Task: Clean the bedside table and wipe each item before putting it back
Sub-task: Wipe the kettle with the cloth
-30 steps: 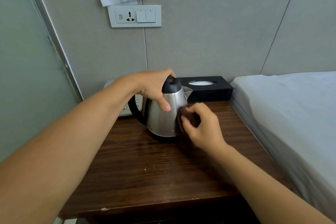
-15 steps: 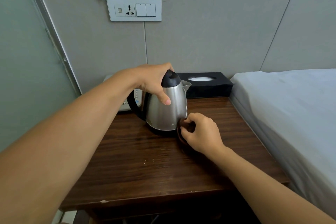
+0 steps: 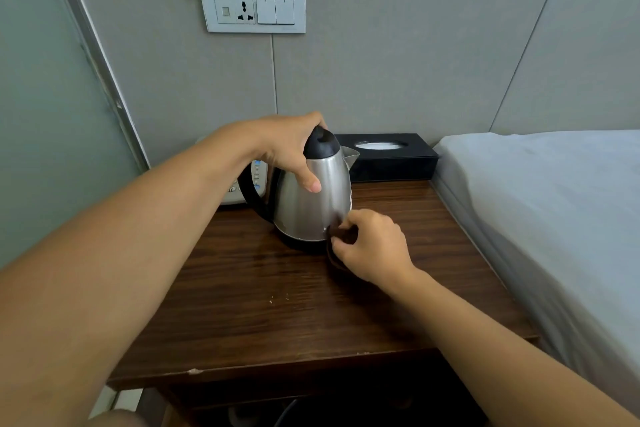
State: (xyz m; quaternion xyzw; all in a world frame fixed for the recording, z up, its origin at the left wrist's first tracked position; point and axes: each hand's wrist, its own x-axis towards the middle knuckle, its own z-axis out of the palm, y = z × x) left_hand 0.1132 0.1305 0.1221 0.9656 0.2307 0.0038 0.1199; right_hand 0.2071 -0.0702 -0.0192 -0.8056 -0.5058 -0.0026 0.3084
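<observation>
Two hands: both are working on one kettle (image 3: 313, 198), which is standing upright toward the back of the wooden surface (image 3: 277, 305).
Left hand (image 3: 284, 146): it is gripping the kettle from above at about 10 o'clock of the body, fingers curling over the black lid (image 3: 321, 143) and the thumb (image 3: 308, 178) pressing down the steel side.
Right hand (image 3: 372, 246): it is sitting at about 4 o'clock of the kettle's base, fingers (image 3: 341, 244) curling tightly and pinching a dark brown cloth (image 3: 341, 236) against the lower steel wall.
Cloth: it is bunching inside the fingers, touching the kettle and trailing down to the surface.
Kettle handle (image 3: 251, 194): it is pointing to about 9 o'clock, the spout (image 3: 351, 154) to about 2 o'clock.
Behind the kettle: a black tissue box (image 3: 394, 163) is lying at 1 o'clock against the wall; a white device with buttons (image 3: 242, 187) is showing partly at 10 o'clock.
Crumbs (image 3: 278, 298): a few pale specks are lying at 6 o'clock of the kettle.
Bed (image 3: 554, 201): it is running along the 3 o'clock edge.
</observation>
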